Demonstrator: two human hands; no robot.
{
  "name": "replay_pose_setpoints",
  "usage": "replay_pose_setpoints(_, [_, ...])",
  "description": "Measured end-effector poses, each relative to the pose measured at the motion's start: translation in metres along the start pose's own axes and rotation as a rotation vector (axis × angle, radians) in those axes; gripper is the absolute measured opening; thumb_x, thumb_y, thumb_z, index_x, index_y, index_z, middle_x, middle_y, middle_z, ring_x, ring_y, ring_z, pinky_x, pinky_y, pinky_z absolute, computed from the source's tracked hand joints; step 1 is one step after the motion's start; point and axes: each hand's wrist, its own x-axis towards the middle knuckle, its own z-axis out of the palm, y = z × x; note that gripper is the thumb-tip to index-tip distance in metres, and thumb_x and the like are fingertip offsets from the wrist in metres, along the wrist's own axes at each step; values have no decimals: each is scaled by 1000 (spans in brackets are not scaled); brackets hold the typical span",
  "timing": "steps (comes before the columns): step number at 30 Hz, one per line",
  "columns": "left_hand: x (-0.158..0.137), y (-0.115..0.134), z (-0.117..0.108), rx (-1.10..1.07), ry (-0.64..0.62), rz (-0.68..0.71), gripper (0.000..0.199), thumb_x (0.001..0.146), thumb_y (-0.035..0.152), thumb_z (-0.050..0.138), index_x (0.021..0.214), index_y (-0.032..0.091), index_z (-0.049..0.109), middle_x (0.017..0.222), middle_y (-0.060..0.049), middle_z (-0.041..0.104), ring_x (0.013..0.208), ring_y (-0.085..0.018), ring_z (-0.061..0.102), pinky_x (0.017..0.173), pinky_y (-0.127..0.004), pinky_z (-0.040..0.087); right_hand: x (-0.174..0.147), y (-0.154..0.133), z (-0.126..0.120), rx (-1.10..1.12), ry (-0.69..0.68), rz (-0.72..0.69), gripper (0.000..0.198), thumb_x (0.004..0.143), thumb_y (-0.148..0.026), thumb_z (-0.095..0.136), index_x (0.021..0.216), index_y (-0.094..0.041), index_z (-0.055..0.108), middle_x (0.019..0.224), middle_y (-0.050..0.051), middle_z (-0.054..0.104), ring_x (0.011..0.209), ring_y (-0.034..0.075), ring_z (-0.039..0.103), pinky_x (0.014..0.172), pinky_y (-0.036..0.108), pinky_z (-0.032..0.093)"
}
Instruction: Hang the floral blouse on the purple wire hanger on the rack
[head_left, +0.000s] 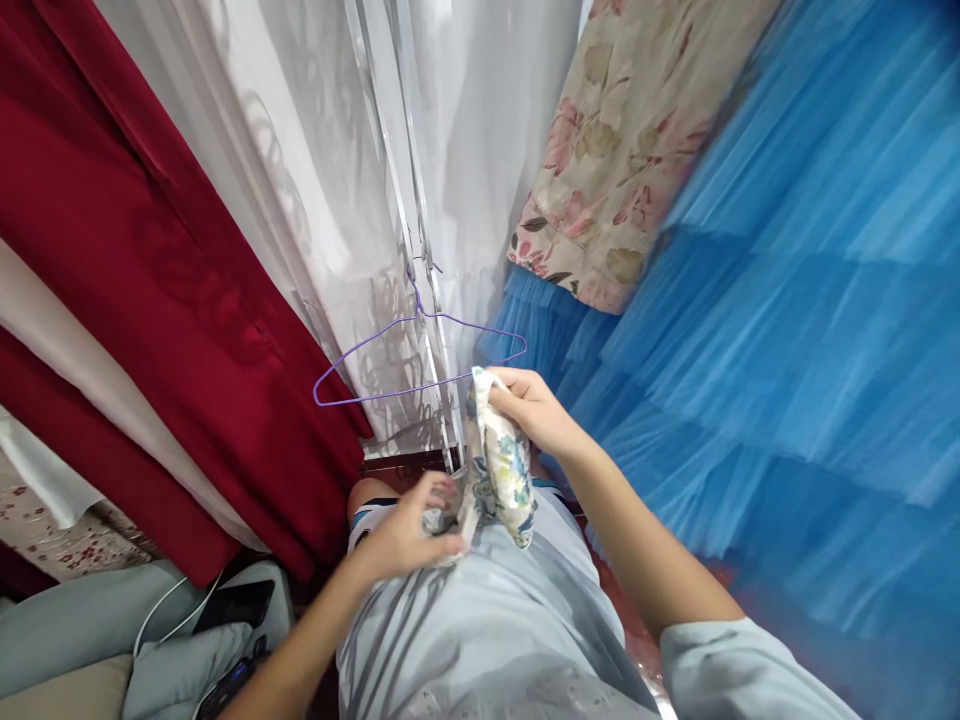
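In the head view a white cloth printed with blue and yellow-green flowers point(511, 478) hangs bunched in front of my body. My right hand point(529, 405) pinches its upper edge between thumb and fingers. Lower and to the left, my left hand point(416, 530) has its fingers spread beside the cloth's lower left part. Whether those fingers touch the fabric is hard to make out. Just beyond my hands, a purple wire hanger point(375, 395) with no garment on it hangs on a white metal stand point(409, 200).
Dark red curtains point(187, 260) hang at the left, white curtains point(465, 140) behind the stand. A beige floral fabric point(600, 170) and a blue tiered tulle skirt point(810, 330) fill the right. A grey sofa point(75, 615) with a dark phone-like device point(234, 606) and white cable sits lower left.
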Motion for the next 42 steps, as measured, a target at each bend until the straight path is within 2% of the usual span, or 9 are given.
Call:
replay_pose_setpoints(3, [12,-8,42,252,133,-49,64,78,28,67,137,21,42,130,-14,57,120,-28,55,102,-40,42,-1,-5,7,-34,-56,18,31,85,-47,64,80,-17,61,62,-2,50,50,9,38,46,22,26])
replay_pose_setpoints(5, [16,-13,37,393,270,-83,50,80,17,56,129,20,48,116,-12,65,108,-26,61,94,-38,45,-3,-7,-2,-50,-7,-9,30,84,-45,66,78,-16,60,62,-3,49,51,9,38,47,22,26])
replay_pose_setpoints(9, [11,-22,-30,641,533,-121,19,81,15,50,96,24,59,88,-3,66,83,-21,62,76,-30,44,-11,-9,-30,-61,174,-39,26,82,-42,69,78,-17,62,61,-3,51,50,9,37,47,23,25])
replay_pose_setpoints(11, [5,-28,-65,718,511,-87,12,81,15,48,83,23,57,81,-2,64,78,-19,59,71,-28,41,-13,-6,-34,-60,201,-25,27,81,-42,70,77,-17,63,61,-2,52,50,9,38,47,23,25])
replay_pose_setpoints(17, [-6,-42,-126,794,661,89,14,73,12,49,79,20,59,82,-5,64,81,-22,57,77,-33,42,-7,0,-17,-47,166,-13,27,83,-44,69,81,-17,65,64,0,56,52,11,44,48,23,29])
replay_pose_setpoints(24, [-16,-38,-186,532,746,282,23,78,19,47,84,18,69,93,-7,69,97,-25,61,105,-40,38,8,7,-38,-109,320,-68,30,81,-49,68,84,-19,68,66,0,59,54,13,48,48,25,33])
replay_pose_setpoints(28, [6,-22,-202,155,846,227,25,78,25,49,88,17,71,93,-6,70,96,-24,63,94,-35,47,28,30,-51,-175,345,-101,35,80,-54,67,84,-19,67,64,-1,55,53,12,44,48,24,31])
replay_pose_setpoints(34, [63,-15,-206,-773,802,41,19,72,28,56,81,15,67,77,-3,70,76,-19,66,80,-31,55,48,59,-65,-258,479,-214,36,82,-54,63,82,-18,64,63,-2,49,54,10,36,48,23,27])
replay_pose_setpoints(42, [84,-6,-192,-883,646,-37,25,79,29,63,96,12,68,89,-9,74,96,-28,70,92,-42,55,55,77,-90,-359,617,-260,32,86,-49,56,77,-18,61,56,-5,40,50,10,30,47,24,23])
